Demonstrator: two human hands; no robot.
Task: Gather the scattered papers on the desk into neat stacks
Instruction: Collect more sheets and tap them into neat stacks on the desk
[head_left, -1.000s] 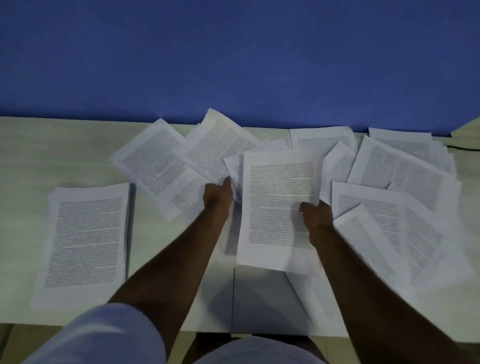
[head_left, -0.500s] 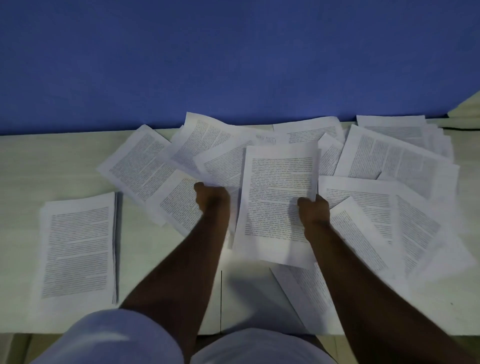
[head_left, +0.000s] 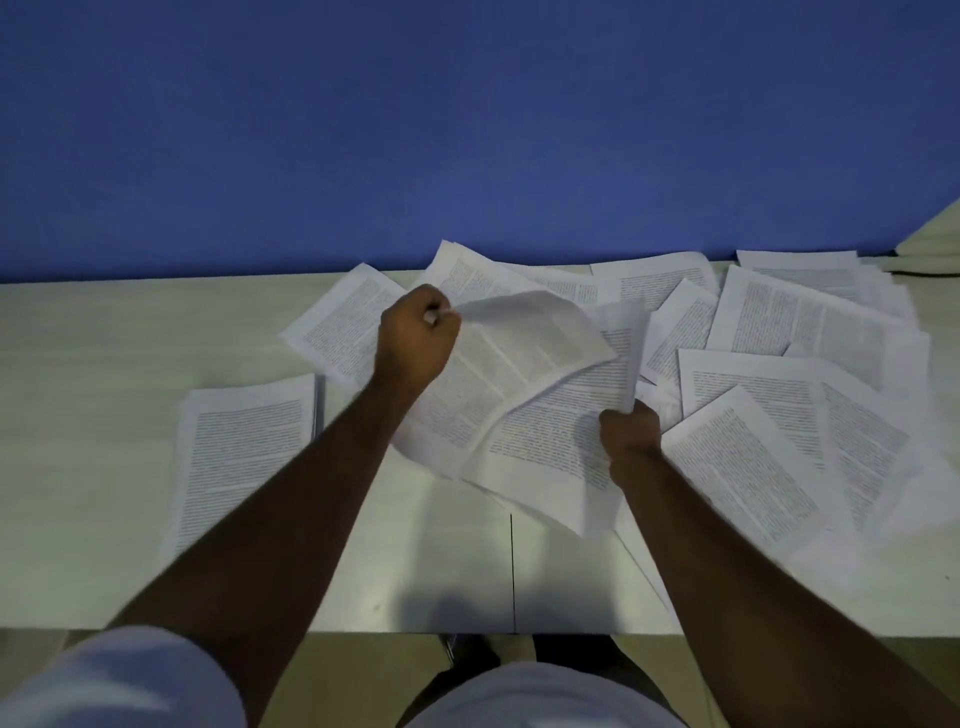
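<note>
- Two hands of mine are up over the desk (head_left: 93, 467) in the head view, both busy with printed pages near the middle of the spread.
- My left hand (head_left: 415, 338) is closed in a fist around the top corner of a curling sheet (head_left: 530, 338); that page is lifted off the surface, bowed over so its far edge droops to the right.
- My right hand (head_left: 631, 431) is curled round the right edge of a flat printed sheet (head_left: 550, 447), thumb side toward me; this page lies tilted, its near corner hanging over bare desk, and the curling sheet overlaps its upper left part.
- Further pages sit under and behind the one in my left hand; how many, I cannot tell.
- Left of my left forearm lies a squared stack (head_left: 239, 457), edges lined up, well apart from what I am holding.
- Loose papers (head_left: 779, 452) are fanned out to the right of my right hand, overlapping at many angles, running back to the blue wall (head_left: 467, 130).
- More loose sheets (head_left: 343, 322) lie behind my left hand, touching the wall's foot.
- My pale sleeve (head_left: 119, 680) shows at the bottom left, and a dark seam line crosses the desk top between my forearms.
</note>
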